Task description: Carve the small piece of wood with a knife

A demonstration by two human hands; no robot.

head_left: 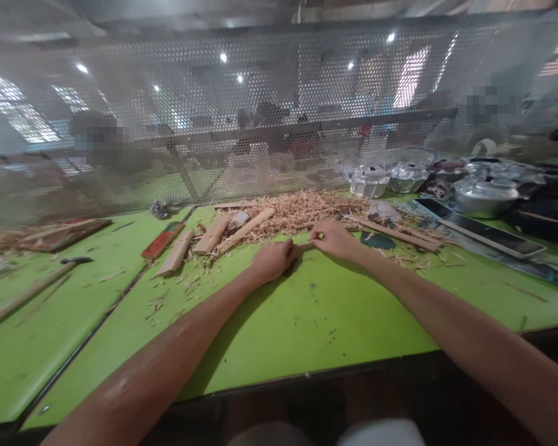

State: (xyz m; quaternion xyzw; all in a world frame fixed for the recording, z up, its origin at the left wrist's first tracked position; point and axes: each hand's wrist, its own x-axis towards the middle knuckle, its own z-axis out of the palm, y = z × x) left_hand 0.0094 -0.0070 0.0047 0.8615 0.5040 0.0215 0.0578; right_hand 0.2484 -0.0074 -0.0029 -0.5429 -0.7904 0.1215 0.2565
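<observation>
Between the two hands lay a short thin brown wooden stick [304,246], flat on the bright green table [279,322]. The left hand [273,260] was curled tight around one end. The right hand [335,239] pinched the other end with fingertips pressed together. Just past both hands sat a pile of pale wood shavings [302,210].

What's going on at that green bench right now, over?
Left hand closed around a small wooden piece; right hand pinching its other end. Wood shavings piled just behind. Wooden blocks lie to the left on the green table.
</observation>
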